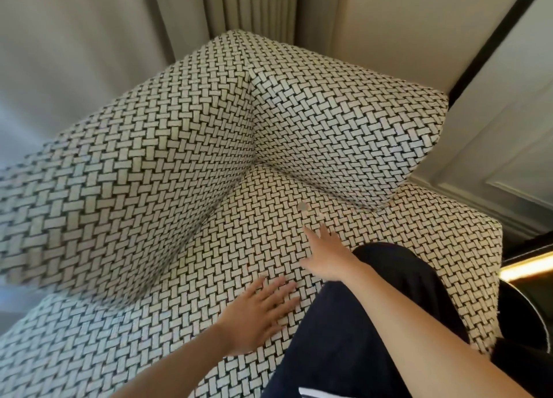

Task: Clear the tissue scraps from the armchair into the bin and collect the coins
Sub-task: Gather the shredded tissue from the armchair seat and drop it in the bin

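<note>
The coin-collecting step was judged to be in hand, since no tissue scraps could be made out anywhere on the armchair (pixel 143 188). A single coin (pixel 303 206) was seen lying flat on the seat cushion, near the back corner where the backrest and the side cushion met, and nothing was touching it. It looked small, round and dull grey-silver, and was poorly set off against the pale and black basket-weave fabric. The right hand (pixel 324 257) was held out toward it with the fingers straight and spread and nothing gripped, the fingertips stopping short of the coin. The left hand (pixel 257 311) was laid flat on the front of the seat, fingers extended and apart, apparently as a brace. A knee in dark trousers (pixel 389 293) was pressed onto the cushion beside the right arm. A pinch of thumb and forefinger was judged to be needed next, with a fingertip worked under the coin's edge, because so thin a disc would be hard to lift off soft, textured cloth. A dark round container (pixel 526 317), possibly the bin, was partly visible past the seat's right edge.
</note>
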